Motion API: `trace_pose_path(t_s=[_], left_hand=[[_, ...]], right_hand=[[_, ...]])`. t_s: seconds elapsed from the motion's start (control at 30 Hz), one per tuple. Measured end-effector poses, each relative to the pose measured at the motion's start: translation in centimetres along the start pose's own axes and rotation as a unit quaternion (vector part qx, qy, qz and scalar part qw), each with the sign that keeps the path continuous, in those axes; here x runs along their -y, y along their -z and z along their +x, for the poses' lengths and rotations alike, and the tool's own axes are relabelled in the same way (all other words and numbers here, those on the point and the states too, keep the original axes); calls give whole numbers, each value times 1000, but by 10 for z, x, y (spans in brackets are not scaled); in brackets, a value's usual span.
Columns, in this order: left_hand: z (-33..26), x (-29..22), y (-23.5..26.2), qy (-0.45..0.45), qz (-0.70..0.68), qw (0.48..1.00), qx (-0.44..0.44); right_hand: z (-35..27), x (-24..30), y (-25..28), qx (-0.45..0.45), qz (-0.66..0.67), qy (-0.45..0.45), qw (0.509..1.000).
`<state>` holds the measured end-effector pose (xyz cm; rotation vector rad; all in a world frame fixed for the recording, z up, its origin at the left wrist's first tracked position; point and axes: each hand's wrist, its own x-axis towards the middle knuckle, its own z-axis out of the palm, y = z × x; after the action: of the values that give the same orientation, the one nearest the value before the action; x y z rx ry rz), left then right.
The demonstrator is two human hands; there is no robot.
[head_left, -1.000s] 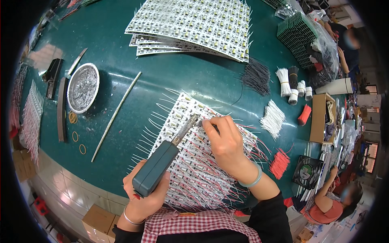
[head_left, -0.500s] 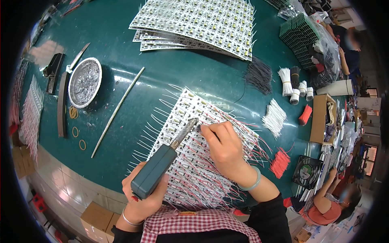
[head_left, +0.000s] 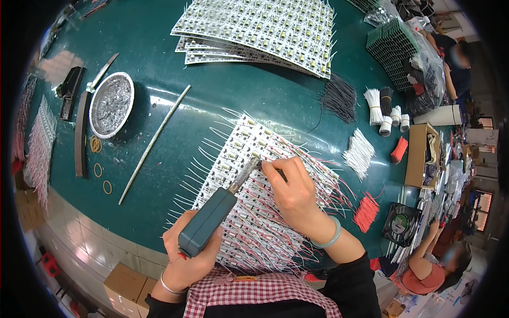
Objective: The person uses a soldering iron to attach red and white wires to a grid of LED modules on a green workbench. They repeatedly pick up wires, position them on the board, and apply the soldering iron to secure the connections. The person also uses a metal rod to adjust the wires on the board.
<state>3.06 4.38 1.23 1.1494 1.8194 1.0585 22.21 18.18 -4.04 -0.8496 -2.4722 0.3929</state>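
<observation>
My left hand [head_left: 185, 257] is closed around a soldering gun [head_left: 208, 220] with a dark green body. Its long metal barrel slants up and right, ending over a panel of small white circuit boards [head_left: 245, 131]. Right beside that tip, my right hand [head_left: 293, 185] pinches with thumb and forefinger low over the panel. A small dark thing shows at those fingertips; I cannot make out what it is. White wires [head_left: 199, 165] stick out along the panel's left edge. Red and white wires [head_left: 270, 238] cover its near and right parts.
Stacked board panels [head_left: 254, 26] lie at the back. Left are a bowl of grey solder scraps [head_left: 112, 103], a knife [head_left: 104, 71] and a thin rod [head_left: 155, 144]. Black [head_left: 339, 98], white [head_left: 359, 153] and red wire bundles [head_left: 366, 212] lie right, near a fan [head_left: 401, 225]. Two people work beyond.
The soldering gun and my left hand have shifted slightly to the right, bringing the tip closer to my right fingertips. My right hand has stayed almost in place.
</observation>
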Motion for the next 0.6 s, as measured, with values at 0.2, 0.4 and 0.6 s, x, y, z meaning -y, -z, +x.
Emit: trace_pose_path(t_s=[0.2, 0.4, 0.6], left_hand=[[2, 3, -4, -53, 16, 998, -22], [1, 1, -3, -19, 15, 1000, -12], [0, -2, 2, -12, 13, 1000, -8]], right_hand=[[0, 0, 0, -2, -3, 2, 1000], [1, 0, -1, -3, -2, 1, 1000], [1, 0, -1, -4, -7, 0, 1000]])
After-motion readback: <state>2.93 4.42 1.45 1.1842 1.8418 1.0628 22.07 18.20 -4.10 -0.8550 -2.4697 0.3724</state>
